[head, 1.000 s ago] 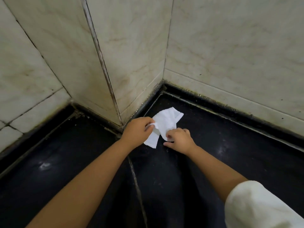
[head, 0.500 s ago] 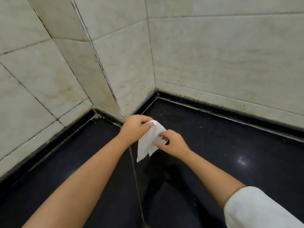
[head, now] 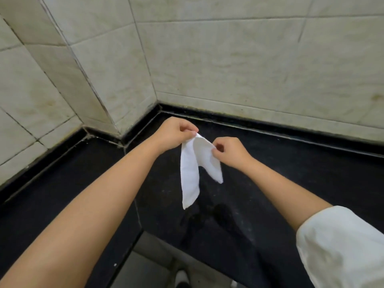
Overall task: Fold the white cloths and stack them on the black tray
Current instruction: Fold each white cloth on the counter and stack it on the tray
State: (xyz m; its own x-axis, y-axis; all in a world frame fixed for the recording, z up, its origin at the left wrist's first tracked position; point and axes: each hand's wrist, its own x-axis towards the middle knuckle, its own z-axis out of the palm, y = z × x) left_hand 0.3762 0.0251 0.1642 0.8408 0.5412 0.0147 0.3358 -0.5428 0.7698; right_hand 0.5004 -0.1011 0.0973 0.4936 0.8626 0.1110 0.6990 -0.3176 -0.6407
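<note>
The left hand (head: 173, 134) is pinching one top corner of the white cloth (head: 190, 173) while the right hand (head: 230, 151), at its 3 o'clock, is pinching the other, fingers curled tight. The cloth is hanging in two limp flaps above the black counter (head: 270, 183), touching nothing. It is looking light, soft and floppy, so gripping the corners is probably suiting it best.

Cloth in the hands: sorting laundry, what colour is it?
Plain white cloth, clearest in the head view.

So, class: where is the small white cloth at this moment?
In the head view, the small white cloth hangs mid-frame above the black counter, pinched at its top between the left hand and right hand.
</note>
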